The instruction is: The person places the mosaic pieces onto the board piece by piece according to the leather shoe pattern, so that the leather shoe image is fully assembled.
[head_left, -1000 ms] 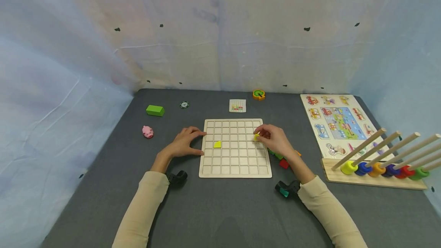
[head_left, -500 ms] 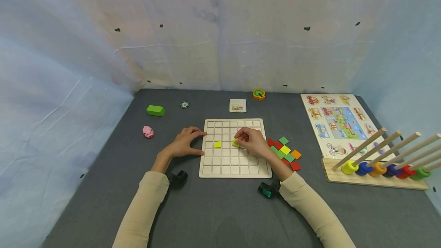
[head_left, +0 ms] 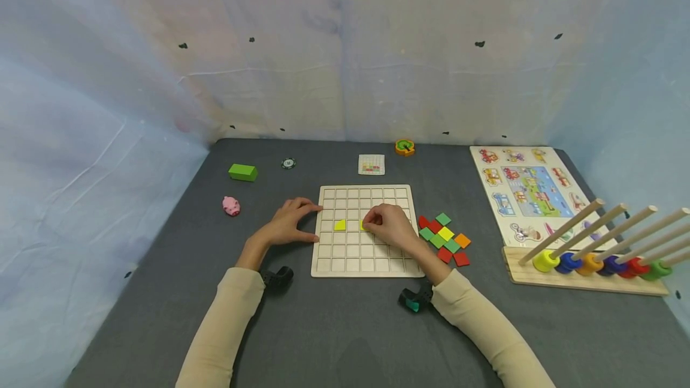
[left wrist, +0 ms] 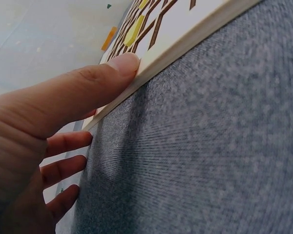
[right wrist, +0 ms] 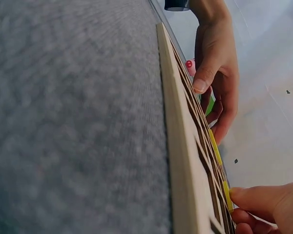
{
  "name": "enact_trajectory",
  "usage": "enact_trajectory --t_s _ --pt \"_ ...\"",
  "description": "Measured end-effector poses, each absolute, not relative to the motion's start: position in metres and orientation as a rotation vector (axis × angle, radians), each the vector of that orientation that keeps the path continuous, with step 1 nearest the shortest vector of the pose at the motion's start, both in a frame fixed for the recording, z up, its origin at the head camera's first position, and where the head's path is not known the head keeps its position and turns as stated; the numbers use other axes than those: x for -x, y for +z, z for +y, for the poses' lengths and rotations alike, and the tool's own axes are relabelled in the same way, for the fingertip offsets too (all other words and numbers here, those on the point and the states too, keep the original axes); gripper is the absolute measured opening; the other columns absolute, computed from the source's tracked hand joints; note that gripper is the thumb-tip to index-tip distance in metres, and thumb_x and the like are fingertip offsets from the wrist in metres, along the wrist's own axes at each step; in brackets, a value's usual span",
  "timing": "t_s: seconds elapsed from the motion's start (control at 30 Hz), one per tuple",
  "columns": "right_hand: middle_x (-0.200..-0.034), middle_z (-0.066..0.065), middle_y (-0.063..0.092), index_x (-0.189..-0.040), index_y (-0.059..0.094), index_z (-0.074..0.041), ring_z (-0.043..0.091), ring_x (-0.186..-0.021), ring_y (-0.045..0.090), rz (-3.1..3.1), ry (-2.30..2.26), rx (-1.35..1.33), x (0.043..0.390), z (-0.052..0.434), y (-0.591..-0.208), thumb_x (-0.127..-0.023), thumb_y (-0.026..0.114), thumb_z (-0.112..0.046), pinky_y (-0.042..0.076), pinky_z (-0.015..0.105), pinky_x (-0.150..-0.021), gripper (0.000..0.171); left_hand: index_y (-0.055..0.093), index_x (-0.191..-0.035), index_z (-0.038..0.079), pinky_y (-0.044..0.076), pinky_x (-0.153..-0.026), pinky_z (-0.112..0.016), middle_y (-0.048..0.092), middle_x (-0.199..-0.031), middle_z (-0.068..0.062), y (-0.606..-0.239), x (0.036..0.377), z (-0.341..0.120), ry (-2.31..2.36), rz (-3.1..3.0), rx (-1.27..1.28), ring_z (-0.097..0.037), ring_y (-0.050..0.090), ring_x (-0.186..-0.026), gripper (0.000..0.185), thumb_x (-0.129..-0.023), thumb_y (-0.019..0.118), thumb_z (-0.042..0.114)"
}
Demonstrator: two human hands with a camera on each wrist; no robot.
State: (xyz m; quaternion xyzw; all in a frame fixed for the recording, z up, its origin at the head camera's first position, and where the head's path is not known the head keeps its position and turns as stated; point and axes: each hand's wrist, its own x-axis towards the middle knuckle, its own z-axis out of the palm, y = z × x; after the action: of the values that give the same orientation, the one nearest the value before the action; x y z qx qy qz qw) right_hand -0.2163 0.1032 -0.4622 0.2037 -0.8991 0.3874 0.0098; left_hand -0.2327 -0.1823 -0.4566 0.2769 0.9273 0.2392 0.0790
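Grid board [head_left: 368, 256]: a wooden tray of square cells lying flat on the grey desk [head_left: 334, 328]; one yellow tile [head_left: 339, 225] sits in a cell on its left part
Second yellow tile [head_left: 363, 224]: pinched at the board's middle, low over a cell
Right hand [head_left: 390, 226]: fingers [right wrist: 254, 197] curled narrowly round that tile
Left hand [head_left: 286, 225]: thumb [left wrist: 124, 66] pressed on the board's left edge, the other fingers lightly spread on the desk and holding nothing
Loose tiles [head_left: 445, 237]: red, green, yellow and orange, clustered on the desk just right of the board
Pattern card [head_left: 371, 164]: beyond the board
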Motion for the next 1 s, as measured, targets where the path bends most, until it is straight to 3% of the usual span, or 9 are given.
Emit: enact_trajectory --t_s 0.27,0.5,1.0 --pt "-0.082 -0.003 0.066 -0.089 0.072 -0.01 0.008 -0.07 0.056 -2.774 1.195 -0.752 0.216 0.114 -0.458 -0.085 0.068 -0.013 0.046 0.026 -0.066 0.006 0.048 -0.136 0.016 0.028 -0.098 -0.057 0.041 -0.133 -0.012 -0.455 0.232 -0.183 0.711 2.773 -0.833 -0.033 0.034 -0.12 0.071 -0.076 0.076 0.041" --pt "-0.089 0.006 0.065 -0.096 0.071 -0.005 0.015 -0.074 0.059 -2.666 1.173 -0.864 0.212 0.148 -0.449 -0.084 0.069 -0.008 0.047 0.029 -0.064 0.012 0.048 -0.137 0.016 0.027 -0.098 -0.057 0.04 -0.133 -0.012 -0.456 0.233 -0.183 0.704 2.774 -0.82 -0.033 0.033 -0.121 0.072 -0.076 0.075 0.042" --pt "-0.087 0.008 0.064 -0.098 0.068 -0.003 0.019 -0.073 0.057 -2.813 0.955 -0.499 0.189 0.238 -0.437 -0.084 0.068 -0.008 0.044 0.033 -0.063 0.015 0.048 -0.137 0.015 0.027 -0.098 -0.057 0.041 -0.133 -0.013 -0.456 0.233 -0.184 0.705 2.773 -0.816 -0.034 0.034 -0.122 0.072 -0.075 0.076 0.042"
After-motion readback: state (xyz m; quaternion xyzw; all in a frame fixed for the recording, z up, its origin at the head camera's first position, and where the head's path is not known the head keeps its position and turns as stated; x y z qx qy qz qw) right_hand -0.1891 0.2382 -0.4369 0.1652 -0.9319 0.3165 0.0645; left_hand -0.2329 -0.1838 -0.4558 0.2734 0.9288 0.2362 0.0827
